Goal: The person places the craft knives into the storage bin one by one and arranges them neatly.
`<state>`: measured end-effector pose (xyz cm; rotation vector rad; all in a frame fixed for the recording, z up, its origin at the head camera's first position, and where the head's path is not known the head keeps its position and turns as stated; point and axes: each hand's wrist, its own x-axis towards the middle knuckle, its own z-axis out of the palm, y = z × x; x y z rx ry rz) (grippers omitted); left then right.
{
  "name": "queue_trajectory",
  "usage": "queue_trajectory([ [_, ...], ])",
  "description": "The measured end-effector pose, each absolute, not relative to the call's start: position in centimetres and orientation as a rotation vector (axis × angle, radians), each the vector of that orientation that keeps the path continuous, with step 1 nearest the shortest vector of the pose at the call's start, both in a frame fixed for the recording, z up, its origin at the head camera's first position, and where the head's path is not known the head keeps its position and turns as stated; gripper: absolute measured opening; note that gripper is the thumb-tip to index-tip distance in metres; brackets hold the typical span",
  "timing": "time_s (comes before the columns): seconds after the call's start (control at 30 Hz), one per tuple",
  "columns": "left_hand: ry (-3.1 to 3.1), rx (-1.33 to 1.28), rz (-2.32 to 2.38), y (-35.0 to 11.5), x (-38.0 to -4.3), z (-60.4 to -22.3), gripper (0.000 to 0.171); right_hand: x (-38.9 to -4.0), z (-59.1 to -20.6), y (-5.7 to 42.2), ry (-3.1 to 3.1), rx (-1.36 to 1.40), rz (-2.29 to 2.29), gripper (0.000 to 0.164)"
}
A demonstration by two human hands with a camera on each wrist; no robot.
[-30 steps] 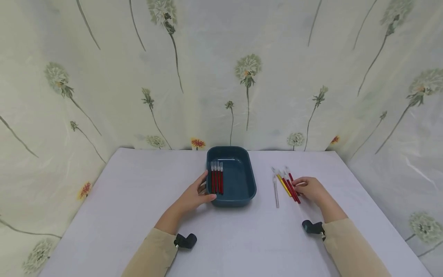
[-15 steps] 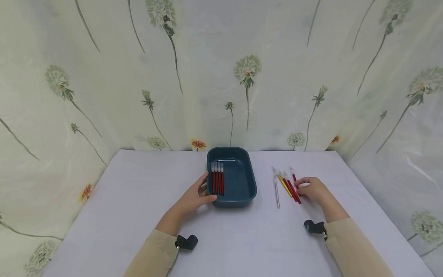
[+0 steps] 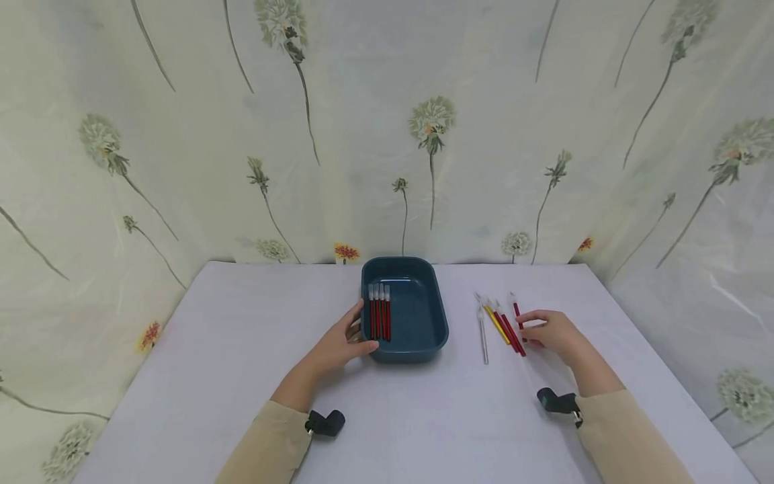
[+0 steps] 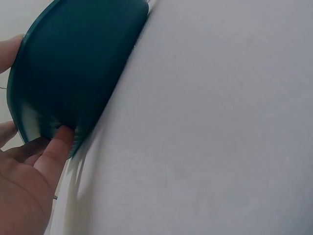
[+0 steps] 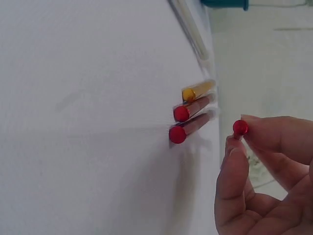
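My left hand holds the near left corner of a dark teal plastic tray. In the left wrist view, its fingers press against the outer wall. Several red craft knives with clear caps lie side by side along the tray's left side. My right hand pinches another red craft knife between thumb and fingertips, its capped end pointing away. Left of that hand lie two red craft knives, a yellow craft knife and a silver craft knife.
A white cloth-covered table bears everything. Behind and beside it hangs a pale curtain printed with dandelions. The loose knives lie to the right of the tray, with a gap of table between.
My right hand has shifted slightly right, drawing the pinched red craft knife away from the others. The left hand and the tray stay where they were.
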<state>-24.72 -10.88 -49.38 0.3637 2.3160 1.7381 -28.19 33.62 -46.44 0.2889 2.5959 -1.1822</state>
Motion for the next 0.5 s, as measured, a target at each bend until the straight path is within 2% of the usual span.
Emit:
queue_trajectory([
  [0.5, 2.333, 0.356, 1.733, -10.7, -24.6, -49.3, 0.095, -26.9, -44.1, 31.6, 2.529, 0.213, -1.320, 0.046],
])
